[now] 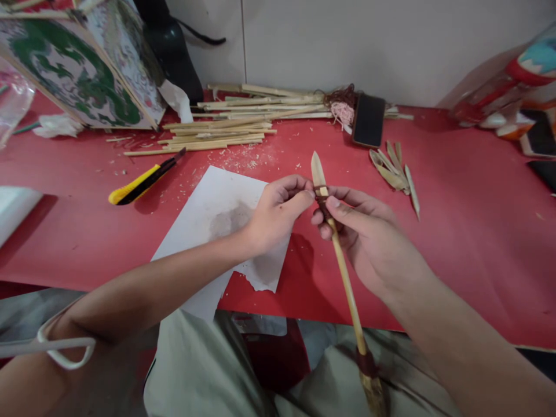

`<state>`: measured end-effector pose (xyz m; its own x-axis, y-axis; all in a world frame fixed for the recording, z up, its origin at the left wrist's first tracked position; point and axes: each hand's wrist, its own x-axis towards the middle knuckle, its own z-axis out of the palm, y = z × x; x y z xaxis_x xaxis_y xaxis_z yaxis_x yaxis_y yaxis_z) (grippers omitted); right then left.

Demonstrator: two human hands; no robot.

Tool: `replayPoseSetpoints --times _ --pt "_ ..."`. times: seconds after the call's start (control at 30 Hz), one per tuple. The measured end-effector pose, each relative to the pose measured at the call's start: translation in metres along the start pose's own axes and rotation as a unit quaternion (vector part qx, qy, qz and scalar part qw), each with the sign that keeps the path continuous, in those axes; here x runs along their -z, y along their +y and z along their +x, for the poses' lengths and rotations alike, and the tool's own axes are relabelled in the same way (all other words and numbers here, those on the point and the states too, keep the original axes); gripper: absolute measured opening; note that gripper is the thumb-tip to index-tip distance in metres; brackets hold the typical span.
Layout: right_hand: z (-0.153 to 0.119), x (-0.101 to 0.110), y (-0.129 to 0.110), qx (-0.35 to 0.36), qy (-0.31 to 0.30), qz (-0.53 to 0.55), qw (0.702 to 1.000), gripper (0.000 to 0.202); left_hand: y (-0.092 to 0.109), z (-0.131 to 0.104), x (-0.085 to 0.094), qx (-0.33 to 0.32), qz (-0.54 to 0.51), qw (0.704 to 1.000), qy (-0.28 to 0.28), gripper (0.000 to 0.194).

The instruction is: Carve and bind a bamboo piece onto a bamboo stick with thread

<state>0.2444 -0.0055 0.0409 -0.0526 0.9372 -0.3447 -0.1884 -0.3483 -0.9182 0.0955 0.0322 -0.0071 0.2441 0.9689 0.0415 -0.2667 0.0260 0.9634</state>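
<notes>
A: What's the biggest thing here?
B: The red table (460, 260). A painted box (73, 72) with a green dragon stands at its far left.
A: And next in size?
B: The white paper (191, 231), lying on the table under the left forearm, one edge torn. Behind it, pale sticks (226, 134) lie in rough rows near the wall (347, 46).
A: Where's the rod (345, 278)?
B: In front of the person, slanting from above the table down over the lap. It has a pointed, flat tip (318, 169) at the far end and a brown wrap (367, 364) near the lower one.
A: How are the hands?
B: The left hand (273, 214) pinches brown cord (321, 194) between thumb and forefinger, just below the tip. The right hand (373, 237) grips the rod there, thumb pressed on top, fingers curled around beneath.
A: Anything smaller?
B: A yellow and black cutter (145, 179), blade out, left of the paper. A phone (369, 120) sits at the sticks' right, beside pink yarn (342, 113). Then dry husks (391, 169) nearer the person, and last, tiny shavings (245, 157) scattered before the sticks.
</notes>
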Motion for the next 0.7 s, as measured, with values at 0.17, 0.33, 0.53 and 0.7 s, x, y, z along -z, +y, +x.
replayPoseSetpoints --times 0.17,0.33,0.53,0.7 --pt "-0.001 0.0 -0.001 0.017 0.009 -0.01 1.0 0.027 0.003 -0.001 -0.001 0.063 -0.054 0.996 -0.018 0.015" --pt "0.0 0.003 0.002 0.036 0.032 -0.014 0.999 0.031 0.009 -0.002 -0.003 0.07 -0.075 0.994 -0.027 0.014" --pt "0.001 0.005 0.004 0.16 0.06 -0.165 0.971 0.021 0.001 -0.001 -0.003 0.033 -0.042 0.998 -0.015 0.016" --pt "0.001 0.006 0.0 0.306 0.106 -0.355 0.877 0.005 -0.006 -0.002 -0.002 -0.048 0.012 0.999 0.015 0.011"
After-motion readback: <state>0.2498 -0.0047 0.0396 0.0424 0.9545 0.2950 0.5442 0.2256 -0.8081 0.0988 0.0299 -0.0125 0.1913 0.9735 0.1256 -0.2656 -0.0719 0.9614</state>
